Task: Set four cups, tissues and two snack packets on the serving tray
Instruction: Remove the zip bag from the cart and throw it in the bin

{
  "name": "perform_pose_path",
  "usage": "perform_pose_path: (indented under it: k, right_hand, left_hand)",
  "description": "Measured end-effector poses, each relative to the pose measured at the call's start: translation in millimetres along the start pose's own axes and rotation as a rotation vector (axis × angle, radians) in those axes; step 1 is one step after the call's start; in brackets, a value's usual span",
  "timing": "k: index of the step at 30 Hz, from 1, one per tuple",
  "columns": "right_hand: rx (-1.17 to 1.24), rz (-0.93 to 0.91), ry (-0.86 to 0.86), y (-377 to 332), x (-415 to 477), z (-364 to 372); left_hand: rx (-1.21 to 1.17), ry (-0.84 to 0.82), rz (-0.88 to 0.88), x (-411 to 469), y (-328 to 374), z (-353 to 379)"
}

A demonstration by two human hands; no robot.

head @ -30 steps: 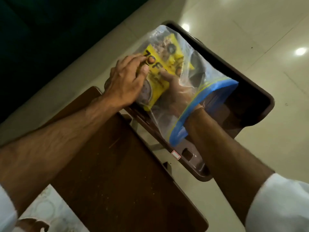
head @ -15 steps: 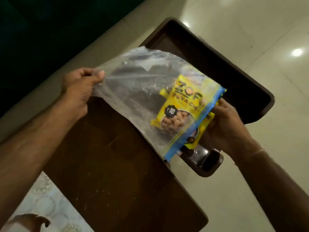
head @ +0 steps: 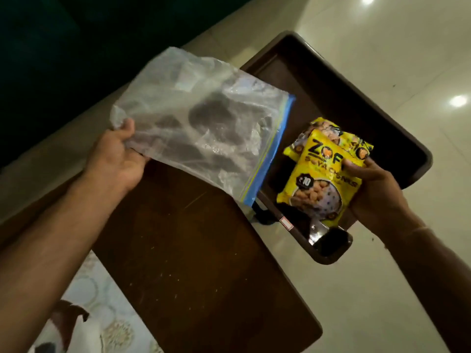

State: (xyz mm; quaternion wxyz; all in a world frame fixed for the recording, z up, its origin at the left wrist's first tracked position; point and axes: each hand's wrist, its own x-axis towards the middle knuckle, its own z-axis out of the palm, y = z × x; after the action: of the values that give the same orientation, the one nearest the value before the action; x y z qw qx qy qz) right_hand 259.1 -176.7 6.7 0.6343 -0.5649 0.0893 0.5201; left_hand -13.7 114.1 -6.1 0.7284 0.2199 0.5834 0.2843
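head view: the right hand (head: 377, 197) holds the two yellow snack packets (head: 323, 174), fingers curled tight on their right edge. the packets hang just over the dark serving tray (head: 397, 128), long side running from near to far, like the tray. so the move looks like straight down and let go. the left hand (head: 119, 159) is farther away, pinching a corner of the clear zip bag (head: 204, 128) over the brown table (head: 191, 263).

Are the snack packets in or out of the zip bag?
Out. Both yellow snack packets are in the right hand over the tray, clear of the zip bag in the left hand.
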Motion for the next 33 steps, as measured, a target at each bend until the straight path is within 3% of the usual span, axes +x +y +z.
perform_pose_path:
  k: [3,5,7,9,11,12,14,17,22,26,28,31,33]
  right_hand:
    - [-0.002,-0.004,0.101,3,12,16]
    - [-0.128,-0.037,0.307,3,20,25]
    - [-0.555,-0.163,0.643,0,21,31]
    - [-0.923,-0.517,0.766,0,14,45]
    - [-1.052,-0.837,0.488,1,13,72]
    - [-1.092,-0.851,0.266,1,15,87]
    - [-1.122,-0.59,-0.138,3,21,122]
    - [-1.024,-0.185,-0.425,26,24,173]
    - [-0.618,0.03,-0.565,71,8,229]
    - [-0.297,0.129,-0.614,85,-31,283]
    - [-0.363,0.052,-0.595,89,-53,315]
    - [-0.578,-0.157,-0.459,91,-96,369]
    - [-0.646,-0.234,-0.499,85,-125,400]
  left_hand:
    - [0.013,-0.074,0.053,-4,8,-18]
    - [0.033,-0.107,0.081,-9,14,-32]
    - [0.059,-0.148,0.084,-14,19,-47]
    - [0.084,-0.219,0.071,-22,22,-60]
    - [0.103,-0.275,0.052,-28,25,-72]
    - [0.111,-0.292,0.037,-30,27,-77]
    - [0.121,-0.317,0.019,-34,32,-90]
    - [0.123,-0.329,0.02,-39,40,-111]
    - [-0.04,-0.248,0.039,-50,55,-163]
    - [-0.072,-0.274,-0.094,-78,67,-219]
    - [0.024,-0.236,-0.102,-99,71,-239]
    - [-0.017,-0.06,0.075,-137,101,-268]
    - [-0.062,0.015,0.205,-167,133,-284]
